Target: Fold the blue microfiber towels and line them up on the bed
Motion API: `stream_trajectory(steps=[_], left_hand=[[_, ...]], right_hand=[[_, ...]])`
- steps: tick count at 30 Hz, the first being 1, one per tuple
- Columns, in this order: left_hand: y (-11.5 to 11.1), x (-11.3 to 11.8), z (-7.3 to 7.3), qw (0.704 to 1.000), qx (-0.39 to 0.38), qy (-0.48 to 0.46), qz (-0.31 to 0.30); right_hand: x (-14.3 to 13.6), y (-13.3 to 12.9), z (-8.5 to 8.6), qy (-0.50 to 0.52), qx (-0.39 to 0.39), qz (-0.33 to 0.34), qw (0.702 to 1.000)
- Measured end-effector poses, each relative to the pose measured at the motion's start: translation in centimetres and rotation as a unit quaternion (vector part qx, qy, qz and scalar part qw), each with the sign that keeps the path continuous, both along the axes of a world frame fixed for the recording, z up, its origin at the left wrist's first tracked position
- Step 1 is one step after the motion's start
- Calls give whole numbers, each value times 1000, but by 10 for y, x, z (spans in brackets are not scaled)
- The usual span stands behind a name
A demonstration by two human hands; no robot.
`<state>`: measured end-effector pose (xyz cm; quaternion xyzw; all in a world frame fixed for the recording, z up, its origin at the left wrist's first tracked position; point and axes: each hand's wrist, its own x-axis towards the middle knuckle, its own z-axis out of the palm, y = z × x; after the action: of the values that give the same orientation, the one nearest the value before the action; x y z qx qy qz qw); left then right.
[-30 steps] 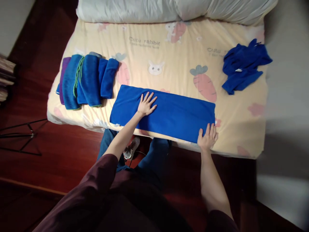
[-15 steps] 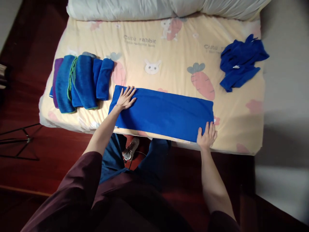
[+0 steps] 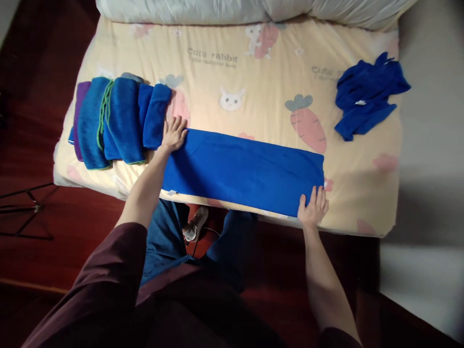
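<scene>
A blue towel point(image 3: 239, 169), folded into a long flat strip, lies along the front edge of the bed. My left hand point(image 3: 175, 134) rests with fingers spread on its far left corner, beside the pile of rolled and folded towels. At the strip's near right corner, my right hand point(image 3: 313, 208) lies flat with its fingers stretched out. A small white tag point(image 3: 171, 193) pokes out at the towel's near left edge. The corner beneath my left hand is hidden.
Several folded blue towels point(image 3: 126, 121), one purple point(image 3: 79, 125), lie at the left of the bed. A crumpled blue cloth point(image 3: 369, 92) sits at the right. Behind is a pale quilt point(image 3: 232, 10). Black stand legs point(image 3: 34, 208) rise from the floor at left.
My left hand has slid left to the towel's far left corner, and the white tag shows more. My right hand stays at the near right corner. The view has shifted slightly.
</scene>
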<state>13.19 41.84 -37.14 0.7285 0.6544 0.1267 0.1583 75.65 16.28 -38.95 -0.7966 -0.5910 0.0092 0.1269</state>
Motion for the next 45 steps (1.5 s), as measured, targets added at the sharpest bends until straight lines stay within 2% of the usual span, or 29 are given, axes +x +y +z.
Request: stream_trajectory(steps=[5,9,12,15,17,20,22,23,25,29,31,33,35,36,38,41,43,45], left_hand=[[13,-23,11,1000,4,16,11],[35,-30,17,998,-25,53,-10],[37,-26,19,998,-20,59,13],[15,10,17,999,31,24,37],[-12,53,12,998,65,-4,-7],[-53,120,2,990,52,-15,-130],[-69,144,-2,988,41,-21,-148],[-73,145,-3,990,39,-22,-137],[-73,129,-1,995,36,-17,-91],[-53,59,11,1000,24,-2,2],[-39,32,17,999,18,-6,29],[-30,21,23,998,22,-19,48],[-32,27,27,997,41,-30,65],[-40,34,28,996,49,-32,66],[-70,54,30,997,55,-29,38],[-137,79,25,998,29,-20,-54],[-175,86,18,999,39,-17,-30],[-196,86,11,998,55,-19,12]], right_hand=[[2,0,-1,-2,5,6,1000],[3,-1,-1,-6,7,4,1000],[2,-1,0,-6,1,2,1000],[1,-1,0,-6,-2,1,1000],[0,-1,1,-3,1,2,1000],[-1,0,2,4,3,1,1000],[-1,1,4,10,0,0,1000],[-2,1,4,12,0,0,1000],[-2,1,5,15,2,1,1000],[0,1,2,12,10,1,1000],[1,1,0,11,11,2,1000],[1,1,-1,10,10,2,1000],[1,2,-1,9,9,1,1000],[1,2,-1,8,7,-1,1000],[-1,3,2,8,1,-2,1000],[-5,5,8,6,-19,-3,1000],[-8,6,12,5,-37,-4,999],[-10,7,16,0,-51,-8,999]])
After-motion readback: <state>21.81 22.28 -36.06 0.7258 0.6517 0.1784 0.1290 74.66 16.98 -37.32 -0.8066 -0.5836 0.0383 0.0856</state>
